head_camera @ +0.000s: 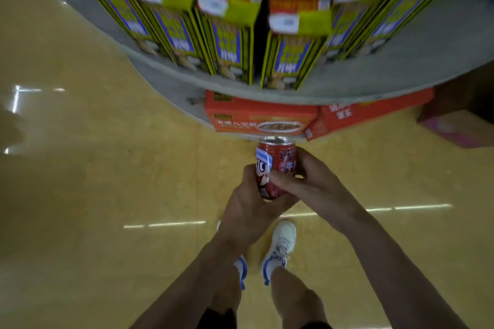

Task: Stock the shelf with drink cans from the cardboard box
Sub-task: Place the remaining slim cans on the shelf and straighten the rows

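A red drink can (275, 163) with a cartoon face on its label stands upright in both my hands, above the floor and just in front of the shelf. My left hand (246, 203) wraps it from the lower left. My right hand (310, 181) grips it from the right, thumb across the front. The grey shelf (401, 72) curves across the top of the view. No cardboard box of cans shows in this view.
Tall yellow and blue cartons (230, 43) crowd the shelf's left and middle. Orange-red boxes (262, 117) sit on the level below. A dark box (459, 125) stands on the floor at right. My feet in white shoes (280, 246) stand on yellow tile (107, 181).
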Motion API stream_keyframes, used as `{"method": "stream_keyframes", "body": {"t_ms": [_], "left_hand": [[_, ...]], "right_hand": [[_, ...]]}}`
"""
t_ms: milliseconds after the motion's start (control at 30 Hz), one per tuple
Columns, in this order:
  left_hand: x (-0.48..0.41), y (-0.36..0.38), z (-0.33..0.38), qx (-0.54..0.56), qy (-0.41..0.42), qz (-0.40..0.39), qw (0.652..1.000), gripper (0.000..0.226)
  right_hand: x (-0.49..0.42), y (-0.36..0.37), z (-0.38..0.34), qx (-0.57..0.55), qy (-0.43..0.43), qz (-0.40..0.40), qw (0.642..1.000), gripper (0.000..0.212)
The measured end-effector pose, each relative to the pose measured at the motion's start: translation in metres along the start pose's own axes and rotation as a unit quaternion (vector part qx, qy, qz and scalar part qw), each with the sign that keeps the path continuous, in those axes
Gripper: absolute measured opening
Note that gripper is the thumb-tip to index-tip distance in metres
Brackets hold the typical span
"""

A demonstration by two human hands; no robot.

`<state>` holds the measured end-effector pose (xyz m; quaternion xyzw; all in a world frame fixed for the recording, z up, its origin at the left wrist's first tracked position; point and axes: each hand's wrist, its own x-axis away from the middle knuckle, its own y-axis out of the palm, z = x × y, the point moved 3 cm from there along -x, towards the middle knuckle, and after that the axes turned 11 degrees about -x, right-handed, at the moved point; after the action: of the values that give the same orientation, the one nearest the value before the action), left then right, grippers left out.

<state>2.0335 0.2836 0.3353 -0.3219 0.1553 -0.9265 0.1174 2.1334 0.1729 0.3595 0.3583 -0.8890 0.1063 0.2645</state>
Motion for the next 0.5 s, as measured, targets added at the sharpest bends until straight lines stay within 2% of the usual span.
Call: {"method": "stream_keyframes", "body": {"t_ms": [267,433,500], "left_hand": [[0.097,-0.097,0.120,-0.014,0.091,0.076,0.993,0.055],[0.133,-0.134,0.173,-0.020,0.156,0.119,0.980,0.069],[0.140,-0.148,0.190,-0.024,0.169,0.116,0.979,0.063]], "right_hand": [[0.084,0.029,-0.163,0.021,-0.097,0.024,0.995,0.046],[0.118,0.036,-0.235,0.035,-0.138,0.023,0.990,0.048],[0.128,0.038,-0.258,0.049,-0.161,0.025,0.985,0.050]]}}
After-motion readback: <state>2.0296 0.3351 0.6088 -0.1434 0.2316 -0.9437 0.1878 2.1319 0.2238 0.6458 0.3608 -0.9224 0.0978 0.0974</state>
